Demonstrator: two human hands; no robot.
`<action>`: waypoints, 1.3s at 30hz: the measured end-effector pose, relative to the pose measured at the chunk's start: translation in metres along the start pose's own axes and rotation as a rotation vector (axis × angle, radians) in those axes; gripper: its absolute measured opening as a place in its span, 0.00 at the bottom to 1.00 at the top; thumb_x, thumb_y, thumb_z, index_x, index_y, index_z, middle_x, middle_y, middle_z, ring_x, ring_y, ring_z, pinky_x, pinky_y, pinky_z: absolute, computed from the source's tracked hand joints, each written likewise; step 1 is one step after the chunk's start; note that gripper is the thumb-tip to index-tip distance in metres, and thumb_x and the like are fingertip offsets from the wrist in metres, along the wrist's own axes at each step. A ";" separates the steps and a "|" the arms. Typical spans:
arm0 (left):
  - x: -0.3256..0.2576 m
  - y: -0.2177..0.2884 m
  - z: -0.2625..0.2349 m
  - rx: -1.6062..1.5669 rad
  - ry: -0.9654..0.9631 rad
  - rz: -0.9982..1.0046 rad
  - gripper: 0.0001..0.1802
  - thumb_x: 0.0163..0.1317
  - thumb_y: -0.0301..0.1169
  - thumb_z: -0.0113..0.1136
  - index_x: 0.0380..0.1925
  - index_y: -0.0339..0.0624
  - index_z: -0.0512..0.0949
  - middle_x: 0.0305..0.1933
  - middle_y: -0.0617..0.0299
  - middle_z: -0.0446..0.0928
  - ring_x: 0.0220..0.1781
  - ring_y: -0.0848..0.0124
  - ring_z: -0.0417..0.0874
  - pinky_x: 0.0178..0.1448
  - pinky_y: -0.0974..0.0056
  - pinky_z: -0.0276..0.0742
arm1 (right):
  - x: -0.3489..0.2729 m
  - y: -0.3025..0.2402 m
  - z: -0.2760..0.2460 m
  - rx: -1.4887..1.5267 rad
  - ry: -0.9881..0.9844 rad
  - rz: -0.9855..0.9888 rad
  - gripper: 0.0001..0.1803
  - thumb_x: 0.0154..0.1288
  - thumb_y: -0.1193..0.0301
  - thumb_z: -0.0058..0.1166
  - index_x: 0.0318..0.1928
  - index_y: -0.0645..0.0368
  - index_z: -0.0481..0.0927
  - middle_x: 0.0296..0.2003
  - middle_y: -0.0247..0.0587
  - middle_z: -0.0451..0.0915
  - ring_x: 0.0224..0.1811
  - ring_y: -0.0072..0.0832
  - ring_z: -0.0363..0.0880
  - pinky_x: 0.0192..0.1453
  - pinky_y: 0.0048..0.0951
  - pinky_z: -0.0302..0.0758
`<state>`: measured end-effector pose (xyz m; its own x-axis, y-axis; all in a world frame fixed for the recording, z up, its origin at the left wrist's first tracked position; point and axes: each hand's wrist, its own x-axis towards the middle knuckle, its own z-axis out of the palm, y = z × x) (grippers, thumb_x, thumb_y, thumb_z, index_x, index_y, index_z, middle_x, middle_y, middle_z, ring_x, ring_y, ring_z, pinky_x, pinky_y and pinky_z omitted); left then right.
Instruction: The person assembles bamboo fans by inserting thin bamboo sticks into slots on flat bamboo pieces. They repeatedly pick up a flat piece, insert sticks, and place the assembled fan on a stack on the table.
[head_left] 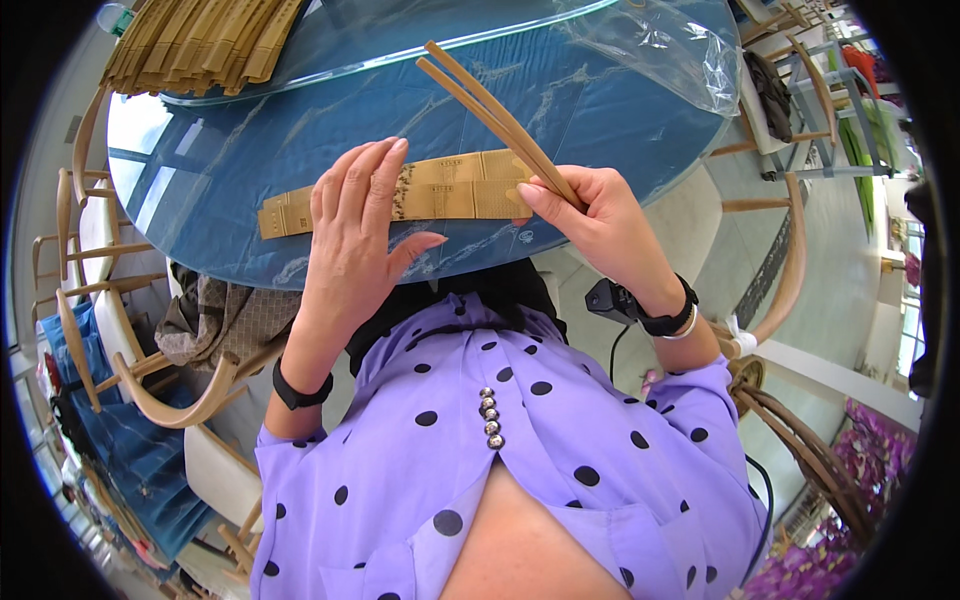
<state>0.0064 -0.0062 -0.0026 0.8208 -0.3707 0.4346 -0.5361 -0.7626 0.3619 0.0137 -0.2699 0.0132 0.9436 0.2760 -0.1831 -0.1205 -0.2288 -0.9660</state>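
Note:
Between the fingers and thumb of my right hand (592, 222) is a pair of wooden chopsticks (492, 112), slanting up and to the left above the table. Flat on the blue marbled table (250, 150) lie flat, brown printed paper chopstick sleeves (455, 201), apparently two overlapping lengthwise. My left hand (355, 215) rests over their left part, fingers stretched out and thumb apart, hiding some of the paper. The sleeves' right end reaches close to my right fingertips; whether they touch it I cannot tell.
A fanned pile of brown paper sleeves (205, 48) sits at the far left, by a raised glass edge (400, 66). Clear crinkled plastic (672, 52) lies at the far right. Wooden chairs (788, 265) stand around, one with a brown patterned cloth (235, 325) near my left arm.

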 end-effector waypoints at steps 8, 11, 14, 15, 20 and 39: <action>0.005 0.015 0.020 -0.121 -0.099 0.281 0.39 0.61 0.48 0.68 0.64 0.33 0.69 0.47 0.52 0.73 0.52 0.54 0.76 0.62 0.51 0.72 | -0.007 -0.012 0.014 0.064 -0.151 -0.012 0.14 0.74 0.69 0.60 0.34 0.69 0.84 0.21 0.18 0.65 0.24 0.09 0.57 0.25 0.22 0.52; 0.005 0.019 0.012 -0.146 -0.128 0.248 0.35 0.62 0.49 0.66 0.60 0.33 0.71 0.46 0.52 0.73 0.50 0.55 0.76 0.60 0.53 0.72 | -0.005 -0.012 0.008 0.081 -0.182 0.041 0.13 0.74 0.69 0.61 0.36 0.69 0.86 0.21 0.18 0.67 0.24 0.09 0.58 0.25 0.21 0.53; 0.005 0.015 0.011 -0.171 -0.208 0.261 0.34 0.63 0.50 0.65 0.59 0.34 0.72 0.46 0.52 0.72 0.48 0.55 0.77 0.56 0.55 0.74 | -0.004 -0.017 0.008 0.117 -0.218 0.099 0.12 0.73 0.69 0.62 0.39 0.68 0.87 0.23 0.17 0.70 0.25 0.08 0.61 0.26 0.20 0.56; 0.003 0.013 0.012 -0.179 -0.206 0.249 0.35 0.62 0.51 0.64 0.59 0.36 0.72 0.46 0.52 0.72 0.48 0.54 0.77 0.55 0.54 0.74 | -0.004 -0.014 0.009 0.124 -0.219 0.092 0.11 0.73 0.70 0.62 0.40 0.68 0.88 0.23 0.17 0.71 0.25 0.08 0.62 0.26 0.19 0.57; 0.001 0.009 0.015 -0.248 -0.235 0.216 0.35 0.62 0.53 0.63 0.61 0.40 0.73 0.47 0.53 0.72 0.46 0.53 0.78 0.51 0.52 0.76 | -0.002 -0.016 0.004 0.219 -0.327 0.139 0.10 0.71 0.72 0.64 0.45 0.68 0.88 0.28 0.22 0.79 0.30 0.08 0.70 0.32 0.17 0.65; 0.006 0.018 0.018 -0.138 -0.116 0.338 0.23 0.61 0.45 0.66 0.45 0.39 0.73 0.37 0.60 0.68 0.40 0.64 0.75 0.46 0.60 0.75 | 0.001 -0.016 0.013 0.090 -0.258 0.130 0.09 0.66 0.73 0.66 0.41 0.67 0.85 0.27 0.23 0.75 0.26 0.10 0.64 0.29 0.19 0.62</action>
<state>0.0053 -0.0319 -0.0077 0.6057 -0.6525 0.4554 -0.7954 -0.5113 0.3255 0.0129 -0.2540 0.0262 0.8106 0.4803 -0.3351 -0.2723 -0.1975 -0.9417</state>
